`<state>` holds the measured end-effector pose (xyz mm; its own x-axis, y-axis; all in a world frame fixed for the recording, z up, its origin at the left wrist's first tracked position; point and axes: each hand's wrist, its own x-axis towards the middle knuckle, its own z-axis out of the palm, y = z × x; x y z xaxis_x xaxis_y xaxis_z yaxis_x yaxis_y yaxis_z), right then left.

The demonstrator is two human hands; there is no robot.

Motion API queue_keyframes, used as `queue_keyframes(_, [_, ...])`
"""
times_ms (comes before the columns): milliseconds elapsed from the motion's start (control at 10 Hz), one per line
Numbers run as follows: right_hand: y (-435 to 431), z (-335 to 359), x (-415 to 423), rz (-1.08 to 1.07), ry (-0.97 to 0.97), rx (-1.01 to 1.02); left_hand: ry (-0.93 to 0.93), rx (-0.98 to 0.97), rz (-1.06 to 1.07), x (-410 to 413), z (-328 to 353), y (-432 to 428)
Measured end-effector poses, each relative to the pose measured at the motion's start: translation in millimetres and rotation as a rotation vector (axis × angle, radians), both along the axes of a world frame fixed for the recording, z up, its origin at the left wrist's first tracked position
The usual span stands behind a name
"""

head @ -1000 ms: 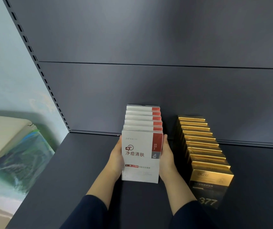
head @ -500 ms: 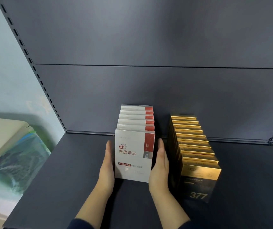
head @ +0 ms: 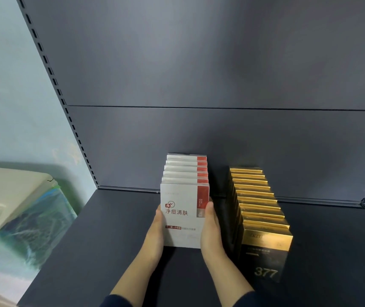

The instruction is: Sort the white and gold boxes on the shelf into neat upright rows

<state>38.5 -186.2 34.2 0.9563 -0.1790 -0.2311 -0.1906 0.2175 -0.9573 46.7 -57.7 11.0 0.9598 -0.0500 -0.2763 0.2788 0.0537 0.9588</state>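
Several white boxes with a red stripe point(head: 182, 218) stand upright in one row on the dark shelf point(head: 102, 240), running back toward the rear panel. My left hand point(head: 154, 234) lies flat against the row's left side and my right hand point(head: 211, 231) presses its right side, thumb on the front box's face. To the right, a row of several gold and black boxes point(head: 263, 229) stands upright, the front one marked 377. A narrow gap separates the two rows, and my right hand sits in it.
The grey back panel point(head: 199, 140) rises behind both rows. A slotted upright point(head: 66, 107) marks the shelf's left end. Beyond it are a beige appliance point(head: 4, 196) and plastic-wrapped goods point(head: 29, 229). Bare shelf extends on both sides of the rows.
My hands slid back a little along the white row and squeezed in, with the right thumb now on the front box. The view shifted slightly. The gold row has not moved.
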Motion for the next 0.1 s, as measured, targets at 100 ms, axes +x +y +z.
queue_keyframes(100, [1.0, 11.2, -23.4, -0.003, -0.102, -0.149, -0.088, 0.012, 0.063, -11.5, 5.2, 3.4])
